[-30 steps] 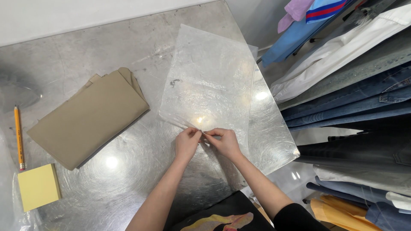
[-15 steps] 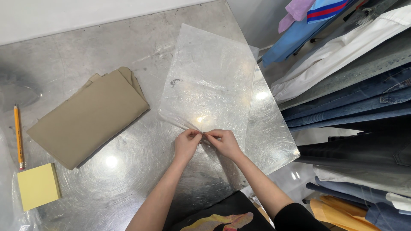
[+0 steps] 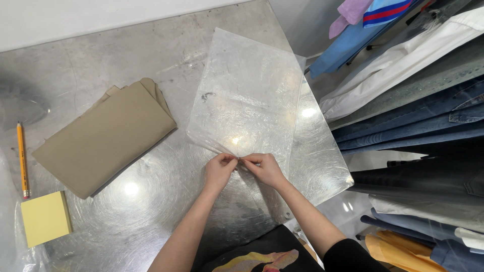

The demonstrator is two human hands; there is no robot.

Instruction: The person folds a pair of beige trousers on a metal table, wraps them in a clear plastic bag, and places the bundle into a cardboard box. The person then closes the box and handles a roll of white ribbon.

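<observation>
A clear plastic bag (image 3: pixel 249 95) lies flat on the steel table (image 3: pixel 151 50), reaching away from me. My left hand (image 3: pixel 220 171) and my right hand (image 3: pixel 264 168) meet at the bag's near edge, fingertips pinching the plastic side by side. To the left of the bag lies a folded tan garment (image 3: pixel 106 136), apart from both hands.
An orange pencil (image 3: pixel 22 158) and a yellow pad of sticky notes (image 3: pixel 45 218) lie at the table's left edge. Folded jeans and other clothes (image 3: pixel 413 126) hang or stack on the right, close to the table's right edge.
</observation>
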